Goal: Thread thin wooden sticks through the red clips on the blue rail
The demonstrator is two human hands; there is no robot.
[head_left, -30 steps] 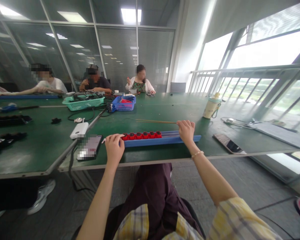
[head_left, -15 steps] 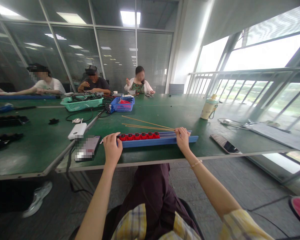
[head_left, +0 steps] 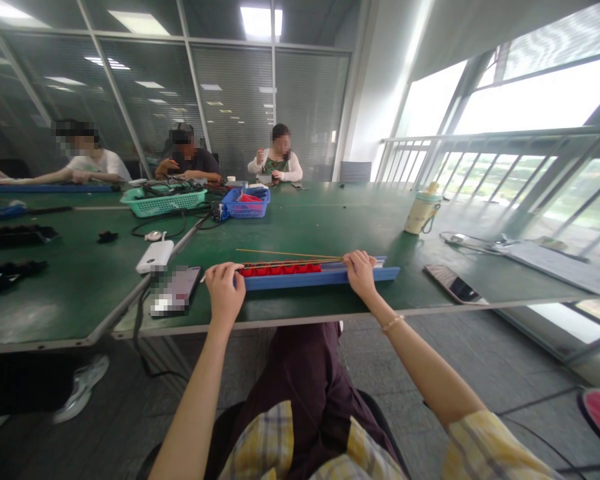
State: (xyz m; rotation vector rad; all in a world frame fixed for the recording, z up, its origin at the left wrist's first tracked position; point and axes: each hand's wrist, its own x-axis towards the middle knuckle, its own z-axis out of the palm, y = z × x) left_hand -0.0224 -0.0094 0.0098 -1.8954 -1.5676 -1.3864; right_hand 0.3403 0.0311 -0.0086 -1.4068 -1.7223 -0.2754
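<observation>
My left hand [head_left: 223,292] is at the left end of the blue channel rail [head_left: 315,279], thumb on the near side and fingers over the top, clamped on the rail. My right hand [head_left: 361,273] is over the rail toward its right end; its thumb and fingers are pinched together on thin sticks [head_left: 289,253]. The sticks run leftward from that grip: one extends behind the rail, above the green table [head_left: 320,230]; at least one more passes along the row of red blocks [head_left: 283,269]. Whether it touches them I cannot tell. The red blocks sit inside the rail, in its left and middle part. The rail lies lengthwise near the table's front edge, directly before me.

Left of the rail: a smartphone [head_left: 193,283], partly pixelated, with a white box-shaped device [head_left: 155,257] beyond it. Right of the rail: a second phone [head_left: 453,283], lying at a slant, and farther back an upright cream tumbler [head_left: 420,212]. Beyond the sticks, a green basket [head_left: 167,203] and a blue basket [head_left: 246,208] stand near each other.
</observation>
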